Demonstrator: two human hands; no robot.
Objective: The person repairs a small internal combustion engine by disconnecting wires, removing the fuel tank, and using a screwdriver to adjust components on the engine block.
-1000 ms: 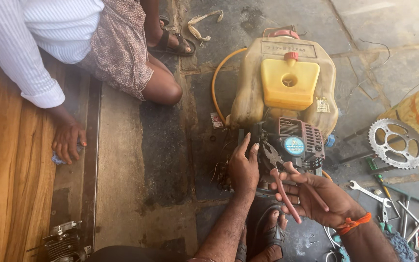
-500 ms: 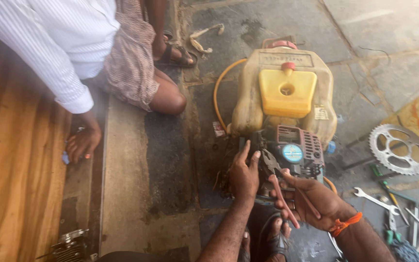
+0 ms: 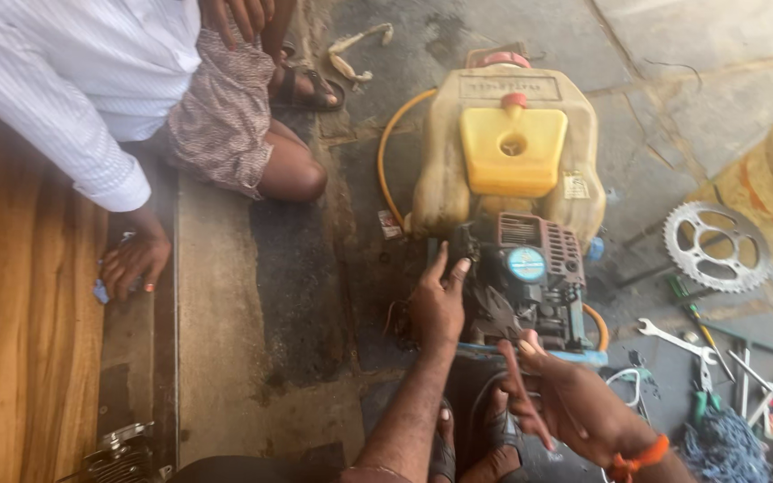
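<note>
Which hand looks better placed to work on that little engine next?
Probably the right hand: it holds a red-handled tool just below the engine, while the left hand is pressed against the engine's side, steadying it.

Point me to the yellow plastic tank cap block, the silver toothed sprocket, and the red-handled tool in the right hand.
yellow plastic tank cap block (image 3: 512,152), head view, middle of its top face.
silver toothed sprocket (image 3: 683,222), head view, toothed rim at upper left.
red-handled tool (image 3: 522,395), head view, shaft beside the right hand (image 3: 574,402).
</note>
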